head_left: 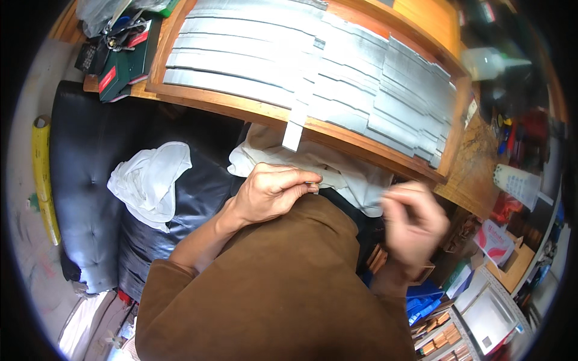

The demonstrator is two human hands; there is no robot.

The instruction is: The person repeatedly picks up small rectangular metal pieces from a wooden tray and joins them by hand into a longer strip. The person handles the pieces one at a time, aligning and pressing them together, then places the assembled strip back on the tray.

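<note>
My left hand is held in front of my body, thumb and forefinger pinched together. A small, partly shiny piece shows at their tips, too small to make out. To its right, my right hand is raised and smeared by motion, fingers curled; whether it holds anything does not show. Beyond both hands lies a wooden tray with rows of flat grey metal strips. One pale narrow strip lies across the others and sticks out over the tray's near edge. White cloth is bunched beneath that edge, behind the left hand.
A black padded seat at left carries a crumpled white cloth. Dark green boxes stand at the tray's left. To the right are a squeeze bottle, a plastic cup and a white-and-pink box.
</note>
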